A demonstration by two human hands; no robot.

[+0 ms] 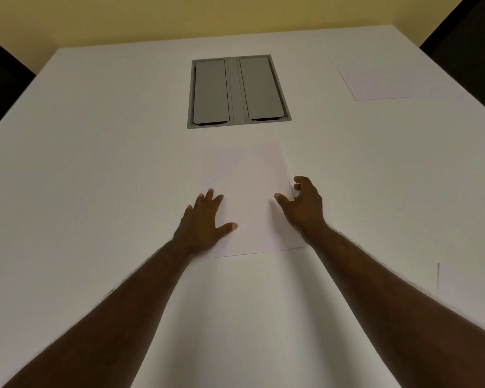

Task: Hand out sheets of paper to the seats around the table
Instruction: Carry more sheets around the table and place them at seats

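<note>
A white sheet of paper [249, 203] lies flat on the white table [95, 163], just on the near side of the grey hatch [237, 92] set into the tabletop; the left hand [205, 222] rests spread and flat on its left edge, while the right hand [303, 205] curls its fingers at the right edge, perhaps pinching it, though the view is too faint to tell; a second sheet [381, 81] lies well to the right of the hatch, near the far corner.
</note>
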